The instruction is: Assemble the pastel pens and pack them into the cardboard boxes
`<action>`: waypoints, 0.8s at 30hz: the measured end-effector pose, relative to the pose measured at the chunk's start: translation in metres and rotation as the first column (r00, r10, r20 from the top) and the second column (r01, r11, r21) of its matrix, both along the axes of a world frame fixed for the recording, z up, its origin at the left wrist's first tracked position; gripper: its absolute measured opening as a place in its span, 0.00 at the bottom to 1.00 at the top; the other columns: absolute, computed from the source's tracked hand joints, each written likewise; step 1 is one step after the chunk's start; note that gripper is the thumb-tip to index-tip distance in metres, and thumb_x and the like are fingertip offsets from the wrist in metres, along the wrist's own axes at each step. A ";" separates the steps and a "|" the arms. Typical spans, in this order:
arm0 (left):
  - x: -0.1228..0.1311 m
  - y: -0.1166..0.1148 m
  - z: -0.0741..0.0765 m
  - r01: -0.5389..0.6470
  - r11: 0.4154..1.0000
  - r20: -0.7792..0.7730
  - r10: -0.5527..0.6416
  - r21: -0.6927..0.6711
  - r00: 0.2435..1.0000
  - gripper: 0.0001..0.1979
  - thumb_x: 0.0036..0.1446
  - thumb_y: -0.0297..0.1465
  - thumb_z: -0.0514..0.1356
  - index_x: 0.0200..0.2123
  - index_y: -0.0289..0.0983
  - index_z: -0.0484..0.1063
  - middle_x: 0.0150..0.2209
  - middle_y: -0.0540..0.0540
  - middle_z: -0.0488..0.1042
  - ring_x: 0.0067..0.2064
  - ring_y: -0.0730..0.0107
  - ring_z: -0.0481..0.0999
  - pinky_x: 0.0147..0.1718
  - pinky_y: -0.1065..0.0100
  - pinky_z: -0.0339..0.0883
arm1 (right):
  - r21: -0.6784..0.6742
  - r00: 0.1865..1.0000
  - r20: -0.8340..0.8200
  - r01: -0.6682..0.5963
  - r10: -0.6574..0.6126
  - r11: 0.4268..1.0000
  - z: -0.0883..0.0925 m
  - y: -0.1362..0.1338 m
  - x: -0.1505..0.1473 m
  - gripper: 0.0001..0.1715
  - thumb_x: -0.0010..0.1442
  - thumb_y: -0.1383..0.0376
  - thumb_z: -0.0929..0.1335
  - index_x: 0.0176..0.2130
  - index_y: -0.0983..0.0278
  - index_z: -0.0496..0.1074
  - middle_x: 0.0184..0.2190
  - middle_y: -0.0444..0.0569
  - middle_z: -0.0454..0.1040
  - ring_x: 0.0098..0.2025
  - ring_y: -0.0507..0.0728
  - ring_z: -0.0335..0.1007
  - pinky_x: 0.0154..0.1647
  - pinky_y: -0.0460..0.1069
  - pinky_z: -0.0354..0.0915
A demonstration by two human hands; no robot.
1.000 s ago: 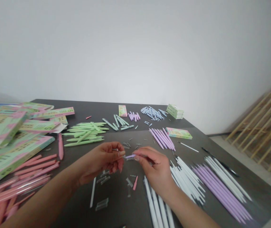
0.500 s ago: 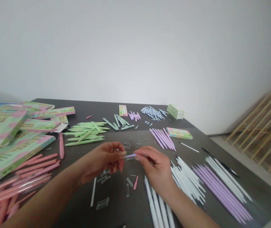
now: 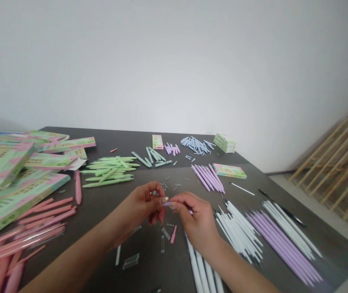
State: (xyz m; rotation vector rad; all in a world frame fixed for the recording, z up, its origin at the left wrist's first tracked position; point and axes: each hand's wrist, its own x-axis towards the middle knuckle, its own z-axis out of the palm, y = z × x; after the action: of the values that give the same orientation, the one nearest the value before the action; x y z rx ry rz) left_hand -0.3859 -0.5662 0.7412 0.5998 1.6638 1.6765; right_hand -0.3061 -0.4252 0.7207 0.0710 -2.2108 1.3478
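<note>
- Plain wall [image 3: 174, 65] behind; dark desk [image 3: 162, 270] in front, its parts grouped by colour, presumably so that kinds do not mix.
- Purple piece [image 3: 168, 204]: raised above the desk, between the two hands, mostly covered by fingers.
- Left hand [image 3: 145, 203]: grip pinching at the piece's left end; whether a smaller part is also held cannot be told.
- Right hand [image 3: 196, 211]: grip pinching the piece from the right, thumb against fingers. Meeting fingertip to fingertip appears to steady so small an item.
- Clear tubes [image 3: 130, 261] and a pink piece [image 3: 173, 235] lie nearer the wearer, within easy reach.
- Green pens [image 3: 113, 171], purple pens [image 3: 209, 178] and white rods [image 3: 241, 232] lie in separate groups, leaving working room around the hands.
- Boxes [image 3: 3, 162] heaped at far left, beside pink pens [image 3: 46, 209], seemingly out of the way.
</note>
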 end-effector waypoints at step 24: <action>-0.060 -0.031 -0.031 -0.311 0.674 -0.658 -0.345 -0.670 0.669 0.09 0.51 0.30 0.52 0.20 0.38 0.67 0.25 0.43 0.73 0.30 0.61 0.71 0.28 0.66 0.56 | 0.228 0.995 0.049 0.077 -0.090 0.971 0.006 0.016 -0.006 0.08 0.57 0.70 0.65 0.28 0.62 0.73 0.24 0.43 0.70 0.28 0.52 0.66 0.28 0.45 0.57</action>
State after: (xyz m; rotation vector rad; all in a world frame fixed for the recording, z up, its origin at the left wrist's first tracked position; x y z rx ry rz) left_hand -0.4463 -0.5975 0.7097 0.9315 2.6957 0.5046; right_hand -0.3118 -0.4089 0.7262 0.0210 -2.3810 1.0624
